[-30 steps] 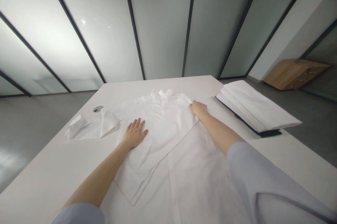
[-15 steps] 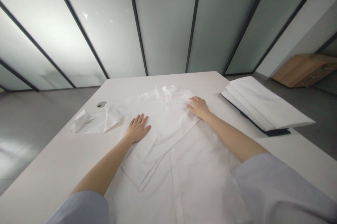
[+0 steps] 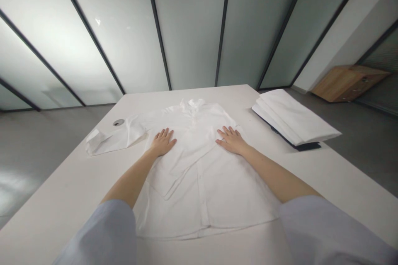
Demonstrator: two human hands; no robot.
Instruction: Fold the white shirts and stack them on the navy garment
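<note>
A white button-up shirt [image 3: 199, 161] lies spread on the table, its collar [image 3: 192, 104] toward the far edge and its hem nearest me. One sleeve [image 3: 116, 137] stretches out to the left with a bend in it. The other sleeve [image 3: 177, 173] is folded diagonally across the front. My left hand [image 3: 162, 142] rests flat on the shirt's left side, fingers spread. On the right side of the chest, my right hand [image 3: 231, 139] also presses flat, fingers apart. Neither hand grips the fabric.
A stack of folded white cloth [image 3: 298, 115] sits on a dark flat board [image 3: 306, 146] at the table's right edge. A round cable grommet [image 3: 118, 122] is set in the white table [image 3: 81, 190]. Beyond stand frosted glass panels [image 3: 192, 28] and a wooden cabinet [image 3: 345, 82].
My right hand has slid toward me over the chest, off the shoulder area. My left hand stays nearly in place. The view has shifted, and the shirt's hem now shows.
</note>
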